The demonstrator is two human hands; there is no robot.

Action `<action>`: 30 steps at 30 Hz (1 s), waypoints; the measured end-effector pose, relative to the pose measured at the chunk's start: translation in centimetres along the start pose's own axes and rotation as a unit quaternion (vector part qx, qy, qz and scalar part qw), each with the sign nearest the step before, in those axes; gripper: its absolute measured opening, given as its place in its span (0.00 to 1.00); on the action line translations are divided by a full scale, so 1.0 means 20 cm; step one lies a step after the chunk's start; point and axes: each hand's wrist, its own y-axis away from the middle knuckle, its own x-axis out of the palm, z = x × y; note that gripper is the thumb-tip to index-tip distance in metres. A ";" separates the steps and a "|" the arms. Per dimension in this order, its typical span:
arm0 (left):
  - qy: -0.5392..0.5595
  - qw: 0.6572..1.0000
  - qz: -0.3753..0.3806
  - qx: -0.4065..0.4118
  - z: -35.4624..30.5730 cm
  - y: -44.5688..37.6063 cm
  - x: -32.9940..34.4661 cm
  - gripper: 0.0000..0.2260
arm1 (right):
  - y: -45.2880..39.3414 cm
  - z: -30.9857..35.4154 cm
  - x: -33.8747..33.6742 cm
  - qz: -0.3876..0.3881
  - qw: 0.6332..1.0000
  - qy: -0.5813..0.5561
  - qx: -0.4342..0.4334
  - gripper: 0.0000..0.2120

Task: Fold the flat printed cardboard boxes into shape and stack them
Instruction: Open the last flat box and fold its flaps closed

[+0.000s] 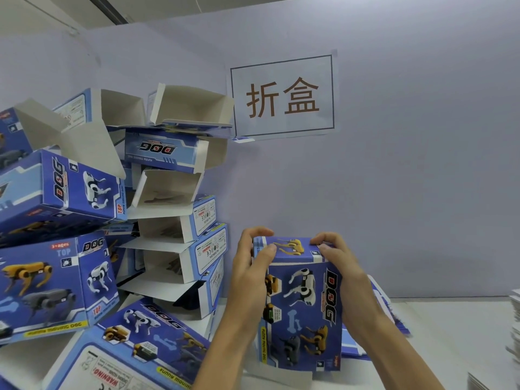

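From the head camera, a blue box [302, 302] with toy dogs printed on it stands up on the white table [450, 333], at about 5 o'clock in the picture. The left hand [250, 266] holds the box at its top left corner, with the thumb lying on the top flap and the fingers curled round the far side. The right hand [337, 260] holds the top right corner the same way, its fingers bent over the top edge. Both hands are wrapped on the box, not spread wide. At 9 o'clock a big pile of folded boxes [92, 220] leans against the pale wall [422, 164], many with their white flaps open. Some flat blue sheets [385, 308] lie on the table just behind the right wrist, at 4 o'clock. At 12 o'clock a paper sign [282, 97] with two brown characters hangs on the wall. A stack of white sheets [515, 333] sits at the far right edge.
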 end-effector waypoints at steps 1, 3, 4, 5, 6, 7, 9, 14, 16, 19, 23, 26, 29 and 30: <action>-0.006 1.000 0.000 -0.002 0.00 0.00 0.00 0.08 | 0.00 0.00 0.00 -0.006 1.000 0.008 -0.004 0.05; -0.025 1.000 -0.004 -0.004 0.00 0.00 0.01 0.12 | 0.00 0.00 0.00 -0.016 1.000 0.022 -0.004 0.07; -0.033 0.999 -0.004 -0.004 0.00 0.01 0.01 0.13 | 0.00 0.00 0.00 -0.018 0.999 0.028 -0.002 0.08; -0.039 0.999 -0.006 -0.007 0.00 0.00 0.02 0.13 | 0.00 0.00 -0.01 -0.019 0.999 0.031 0.001 0.09; -0.042 0.999 -0.004 -0.009 0.00 0.00 0.03 0.13 | 0.00 0.00 -0.01 -0.019 0.999 0.027 0.004 0.09; -0.043 0.999 -0.004 -0.011 -0.01 0.00 0.03 0.13 | 0.00 0.00 -0.02 -0.016 1.000 0.016 0.007 0.08; -0.032 0.999 -0.004 -0.018 -0.02 0.00 0.04 0.12 | 0.00 0.01 -0.03 -0.007 1.000 -0.009 0.012 0.09; -0.027 0.999 -0.003 -0.022 -0.02 0.01 0.02 0.13 | 0.00 0.00 -0.01 -0.002 1.000 0.008 0.016 0.12; -0.027 0.999 0.002 -0.019 -0.03 0.01 0.01 0.15 | 0.00 -0.01 -0.01 -0.010 0.999 0.031 0.010 0.12; -0.035 0.999 0.011 -0.019 -0.03 0.01 0.01 0.13 | 0.00 -0.01 0.00 -0.019 0.999 0.035 0.002 0.12; -0.042 0.998 0.042 -0.009 -0.05 0.02 0.01 0.01 | 0.00 0.01 -0.01 -0.017 1.000 -0.001 0.016 0.12; -0.125 0.989 0.075 0.036 -0.07 0.02 -0.02 0.11 | 0.00 0.03 -0.01 -0.012 0.999 -0.017 0.028 0.10; -0.172 0.981 0.065 0.057 -0.09 0.01 -0.04 0.15 | 0.00 0.04 -0.01 0.006 0.999 -0.030 0.027 0.10; -0.170 0.982 0.062 0.061 -0.09 0.01 -0.05 0.14 | 0.01 0.05 0.00 0.010 0.999 -0.030 0.028 0.12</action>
